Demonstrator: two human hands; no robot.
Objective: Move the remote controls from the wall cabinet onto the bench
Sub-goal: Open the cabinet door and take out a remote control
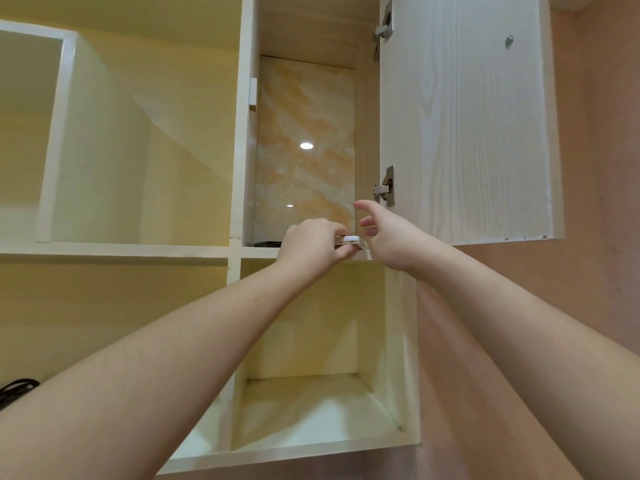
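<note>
I look up into a pale wooden wall cabinet [247, 168]. Both arms reach to the front edge of its upper right shelf [258, 251]. My left hand [311, 242] is closed around the end of a white remote control [350, 240] that lies at the shelf's edge. My right hand [388, 233] hovers just right of that remote with its fingers spread and nothing in it. A dark flat object, possibly another remote [267, 243], lies on the same shelf to the left of my left hand. The bench is out of view.
The cabinet door [464, 126] stands open to the right on two metal hinges [385, 187]. Other open compartments lie left and below [311, 403]. A black cable [17, 388] shows at the lower left. A pink wall [602, 168] is at the right.
</note>
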